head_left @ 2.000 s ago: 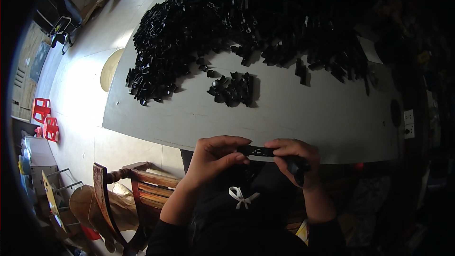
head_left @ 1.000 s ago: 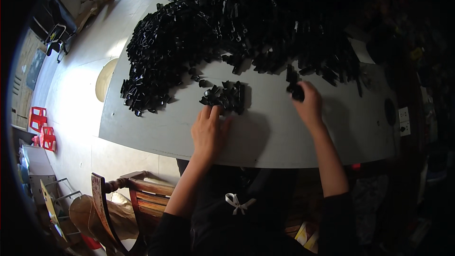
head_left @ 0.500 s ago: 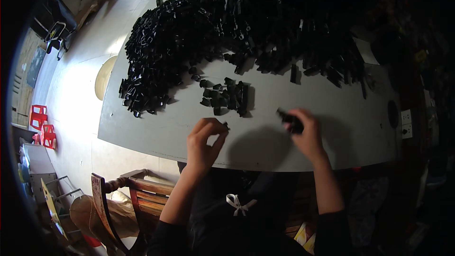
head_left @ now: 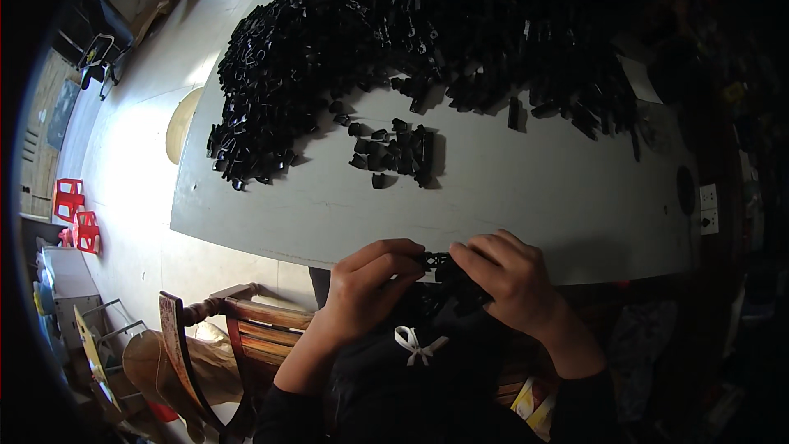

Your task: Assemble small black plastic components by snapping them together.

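At the table's near edge, my left hand [head_left: 368, 286] and my right hand [head_left: 518, 281] are closed and almost meet. Between their fingertips is a black plastic part [head_left: 437, 263] with a toothed or latticed edge, pinched from both sides. Most of it is covered by my fingers, and the dark clothing behind blurs its outline. Whether it is one piece or two joined cannot be told. Beyond the hands, a small group of black plastic clips [head_left: 394, 152] lies on the grey table [head_left: 329, 214], with a longer black strip [head_left: 426, 158] along its right side.
A big heap of small curved black clips [head_left: 263, 90] covers the table's far left. Longer black pieces [head_left: 493, 49] are piled across the back, fading into shadow. A wooden chair [head_left: 255, 329] stands near left, red stools [head_left: 82, 230] on the floor, sockets [head_left: 708, 207] at right.
Both hands have come together and nearer my body. The right hand moved left and down with its black pieces; the left moved right and down with its small part.
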